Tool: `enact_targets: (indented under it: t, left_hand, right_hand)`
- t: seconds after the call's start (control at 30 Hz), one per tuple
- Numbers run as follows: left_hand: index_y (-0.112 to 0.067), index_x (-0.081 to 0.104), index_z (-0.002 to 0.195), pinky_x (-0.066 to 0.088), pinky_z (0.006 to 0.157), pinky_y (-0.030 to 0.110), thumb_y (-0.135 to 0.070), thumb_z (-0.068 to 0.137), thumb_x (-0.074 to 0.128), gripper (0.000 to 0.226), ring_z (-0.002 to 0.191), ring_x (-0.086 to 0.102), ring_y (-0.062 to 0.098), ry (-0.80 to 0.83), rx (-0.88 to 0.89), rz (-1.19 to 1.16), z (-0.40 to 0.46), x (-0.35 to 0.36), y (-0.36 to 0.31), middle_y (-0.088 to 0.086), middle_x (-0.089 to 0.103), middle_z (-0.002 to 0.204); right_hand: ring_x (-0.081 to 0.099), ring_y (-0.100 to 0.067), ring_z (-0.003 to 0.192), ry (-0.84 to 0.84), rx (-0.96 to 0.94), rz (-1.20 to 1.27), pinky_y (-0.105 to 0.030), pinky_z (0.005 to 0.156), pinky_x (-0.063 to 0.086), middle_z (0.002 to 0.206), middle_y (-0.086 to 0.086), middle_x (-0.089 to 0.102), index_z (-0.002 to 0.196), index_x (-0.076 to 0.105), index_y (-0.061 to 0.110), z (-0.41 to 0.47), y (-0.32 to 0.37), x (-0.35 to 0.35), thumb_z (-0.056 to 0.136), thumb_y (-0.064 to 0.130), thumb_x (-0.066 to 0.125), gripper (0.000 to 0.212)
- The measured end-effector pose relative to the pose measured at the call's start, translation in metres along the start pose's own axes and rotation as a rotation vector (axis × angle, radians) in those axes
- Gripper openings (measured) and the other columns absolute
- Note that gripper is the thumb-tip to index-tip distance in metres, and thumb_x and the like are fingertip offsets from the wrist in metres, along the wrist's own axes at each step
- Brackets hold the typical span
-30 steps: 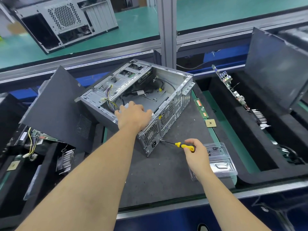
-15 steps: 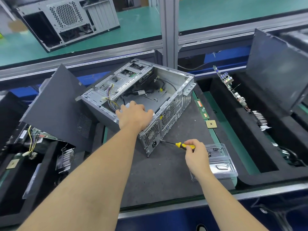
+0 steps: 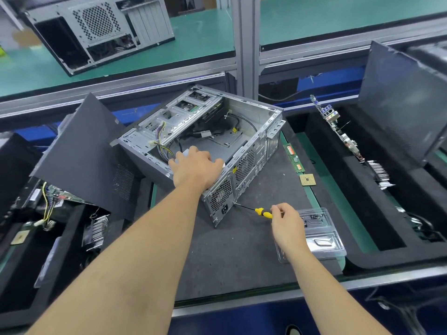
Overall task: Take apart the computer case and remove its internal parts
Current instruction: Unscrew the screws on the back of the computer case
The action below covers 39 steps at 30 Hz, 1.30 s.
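Observation:
An open grey computer case (image 3: 251, 131) lies on its side on the dark mat (image 3: 242, 257), its rear panel facing me. Loose cables and a drive cage show inside. My left hand (image 3: 196, 169) rests on the power supply at the case's near corner, fingers spread over its top. My right hand (image 3: 285, 220) grips a yellow-handled screwdriver (image 3: 262, 212). Its black shaft points left, with the tip against the rear panel near the power socket (image 3: 225, 209).
A memory stick (image 3: 294, 157) and a processor chip (image 3: 307, 180) lie right of the case. A clear plastic tray (image 3: 319, 234) sits under my right wrist. Black foam bins with boards and heatsinks flank the mat. A black side panel (image 3: 82, 155) leans at left. Another case (image 3: 96, 27) stands on the far bench.
The screwdriver tip has moved left from just off the case to the rear panel. My left hand stays on the power supply.

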<state>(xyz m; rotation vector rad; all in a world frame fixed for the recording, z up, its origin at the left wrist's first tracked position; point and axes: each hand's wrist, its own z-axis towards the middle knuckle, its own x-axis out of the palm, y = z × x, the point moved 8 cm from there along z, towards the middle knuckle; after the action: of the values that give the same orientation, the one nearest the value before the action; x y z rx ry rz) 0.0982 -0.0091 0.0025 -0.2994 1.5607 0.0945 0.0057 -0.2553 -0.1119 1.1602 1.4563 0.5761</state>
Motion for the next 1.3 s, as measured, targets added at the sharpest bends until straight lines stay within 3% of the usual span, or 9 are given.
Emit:
enact_targets:
  t: [0.37,0.47,0.57,0.67,0.8,0.93,1.07,1.2,1.3]
  left_hand:
    - [-0.029,0.071,0.103,0.031,0.099,0.051,-0.054,0.086,0.034,0.047,0.113,0.045,0.034,0.007,-0.005,0.000,0.002,0.002,0.001,0.001,0.054,0.123]
    - [-0.029,0.071,0.103,0.031,0.099,0.052,-0.054,0.087,0.034,0.048,0.114,0.044,0.034,0.009,-0.004,0.003,0.001,0.002,0.001,0.001,0.054,0.123]
    - [-0.030,0.070,0.101,0.031,0.100,0.052,-0.054,0.087,0.033,0.047,0.114,0.045,0.035,0.013,-0.003,0.001,0.001,0.002,0.001,0.001,0.054,0.123]
    - [-0.029,0.070,0.100,0.031,0.101,0.052,-0.054,0.087,0.034,0.046,0.115,0.045,0.035,0.011,0.001,-0.005,0.000,0.002,0.000,0.001,0.054,0.123]
    - [-0.029,0.071,0.102,0.032,0.101,0.052,-0.054,0.088,0.035,0.046,0.116,0.044,0.035,0.011,0.003,-0.007,0.000,0.001,0.000,0.001,0.054,0.124]
    - [-0.030,0.071,0.101,0.031,0.101,0.052,-0.054,0.088,0.035,0.045,0.115,0.044,0.034,0.005,0.004,-0.007,0.000,0.001,0.000,0.001,0.054,0.125]
    - [-0.030,0.071,0.101,0.031,0.100,0.052,-0.054,0.088,0.036,0.045,0.116,0.045,0.034,0.001,0.007,-0.008,0.000,0.000,0.000,0.001,0.055,0.125]
    - [-0.031,0.070,0.098,0.030,0.100,0.051,-0.055,0.088,0.035,0.043,0.116,0.044,0.034,0.007,0.004,-0.006,0.001,0.002,0.000,0.001,0.054,0.124]
    - [-0.031,0.069,0.096,0.030,0.099,0.051,-0.055,0.088,0.035,0.043,0.115,0.044,0.033,0.009,0.003,0.002,0.001,0.003,0.000,0.000,0.054,0.124]
  right_hand:
    - [0.054,-0.010,0.079,0.028,-0.115,0.125,-0.020,0.062,0.039,0.107,-0.004,0.054,0.102,0.058,0.032,-0.003,0.007,-0.001,0.093,0.009,0.060,0.025]
    - [0.060,-0.018,0.082,0.043,-0.034,0.186,-0.038,0.074,0.054,0.105,-0.004,0.058,0.103,0.057,0.029,-0.002,0.004,0.004,0.094,0.034,0.062,0.012]
    - [0.062,-0.028,0.070,0.051,0.043,0.071,-0.050,0.074,0.053,0.085,-0.011,0.064,0.091,0.056,0.015,0.000,0.002,0.005,0.103,0.041,0.038,0.034]
    - [0.059,-0.035,0.079,0.017,-0.005,-0.042,-0.043,0.070,0.048,0.079,-0.012,0.063,0.090,0.058,0.005,0.000,0.002,0.001,0.105,0.030,0.037,0.036]
    - [0.058,-0.017,0.083,0.013,-0.067,0.007,-0.029,0.061,0.042,0.091,0.005,0.064,0.097,0.061,0.021,-0.002,0.005,0.000,0.101,0.016,0.049,0.013]
    - [0.056,-0.018,0.085,0.032,-0.105,0.061,-0.031,0.073,0.043,0.107,-0.002,0.057,0.105,0.059,0.028,0.000,0.003,0.001,0.096,0.008,0.055,0.022]
    - [0.053,-0.015,0.075,0.063,-0.077,0.165,-0.024,0.062,0.039,0.103,-0.008,0.054,0.106,0.057,0.033,0.000,0.001,0.002,0.092,0.006,0.060,0.031]
    - [0.057,-0.020,0.091,0.059,-0.022,0.079,-0.034,0.076,0.043,0.103,-0.003,0.058,0.104,0.057,0.022,0.001,0.000,0.004,0.097,0.034,0.056,0.014]
    - [0.058,-0.032,0.083,0.054,0.007,-0.058,-0.040,0.071,0.045,0.086,-0.010,0.063,0.091,0.057,0.009,0.003,-0.003,0.005,0.104,0.032,0.039,0.033]
